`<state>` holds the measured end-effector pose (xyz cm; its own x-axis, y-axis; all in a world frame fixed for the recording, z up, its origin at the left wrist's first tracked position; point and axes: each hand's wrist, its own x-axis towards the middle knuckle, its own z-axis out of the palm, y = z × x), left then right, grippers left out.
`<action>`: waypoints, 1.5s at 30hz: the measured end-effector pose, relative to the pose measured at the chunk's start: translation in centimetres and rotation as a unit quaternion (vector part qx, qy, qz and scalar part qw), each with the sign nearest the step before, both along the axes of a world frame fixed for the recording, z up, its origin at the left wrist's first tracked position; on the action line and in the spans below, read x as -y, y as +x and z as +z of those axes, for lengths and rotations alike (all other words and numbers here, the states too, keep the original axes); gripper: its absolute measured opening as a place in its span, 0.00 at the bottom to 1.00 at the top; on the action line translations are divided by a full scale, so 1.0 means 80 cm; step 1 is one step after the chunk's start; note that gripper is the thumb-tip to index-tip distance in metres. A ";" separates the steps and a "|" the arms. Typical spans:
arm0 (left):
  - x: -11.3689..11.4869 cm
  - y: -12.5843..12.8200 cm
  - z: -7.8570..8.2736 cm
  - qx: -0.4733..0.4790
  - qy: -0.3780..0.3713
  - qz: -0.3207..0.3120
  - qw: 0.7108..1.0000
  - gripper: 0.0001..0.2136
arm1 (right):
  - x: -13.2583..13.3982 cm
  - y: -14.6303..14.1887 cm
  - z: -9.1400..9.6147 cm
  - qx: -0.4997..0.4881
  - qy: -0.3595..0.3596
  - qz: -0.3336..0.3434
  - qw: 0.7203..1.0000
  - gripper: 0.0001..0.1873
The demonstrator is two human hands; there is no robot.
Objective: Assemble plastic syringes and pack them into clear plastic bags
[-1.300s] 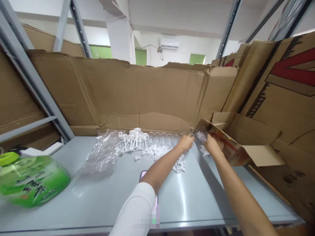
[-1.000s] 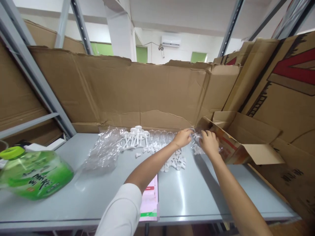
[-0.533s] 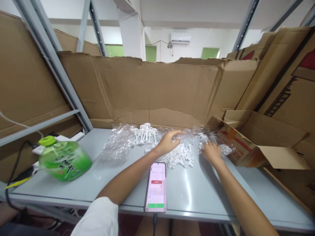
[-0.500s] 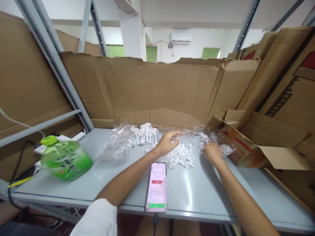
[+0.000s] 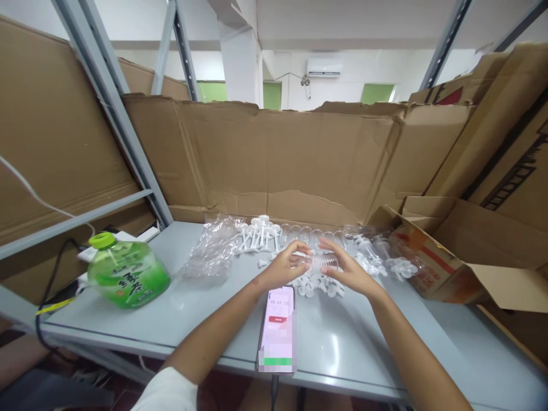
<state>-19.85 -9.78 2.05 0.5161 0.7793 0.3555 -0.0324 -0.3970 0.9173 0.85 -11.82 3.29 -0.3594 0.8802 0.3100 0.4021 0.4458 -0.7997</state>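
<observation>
A clear ribbed plastic cylinder [image 5: 322,262], perhaps a stack of thin clear cups, lies sideways between my hands above the table. My left hand [image 5: 282,267] grips its left end with curled fingers. At its right end, my right hand [image 5: 351,270] has thumb and fingers closed around it. Below them is a pile of small white plastic pieces [image 5: 314,287], partly hidden by my hands. A row of clear round plastic cups [image 5: 295,233] stands behind. White stemmed pieces with round ends [image 5: 259,234] are gathered to the left.
A crumpled clear bag [image 5: 212,251] and a green bottle [image 5: 128,274] stand left. The phone [image 5: 277,331] lies at the front edge. Bagged white pieces [image 5: 372,254] lie right, beside an open cardboard box [image 5: 436,257]. A cardboard wall [image 5: 274,154] closes the back.
My right hand has moved left from the bagged white pieces to the clear ribbed cylinder. My left hand has brought the cylinder lower and closer. The view has shifted slightly.
</observation>
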 end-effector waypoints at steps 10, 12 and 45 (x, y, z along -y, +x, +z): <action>-0.028 -0.044 -0.008 -0.317 0.183 0.201 0.909 0.10 | -0.004 0.023 -0.034 -0.171 -0.006 -0.181 0.969 0.17; -0.036 -0.059 -0.018 -0.404 0.190 0.201 0.872 0.10 | -0.003 0.026 -0.032 -0.256 -0.047 -0.206 0.943 0.17; -0.012 -0.018 -0.036 0.193 -0.319 -0.012 0.928 0.15 | 0.009 -0.007 -0.044 -0.177 -0.036 -0.096 0.979 0.18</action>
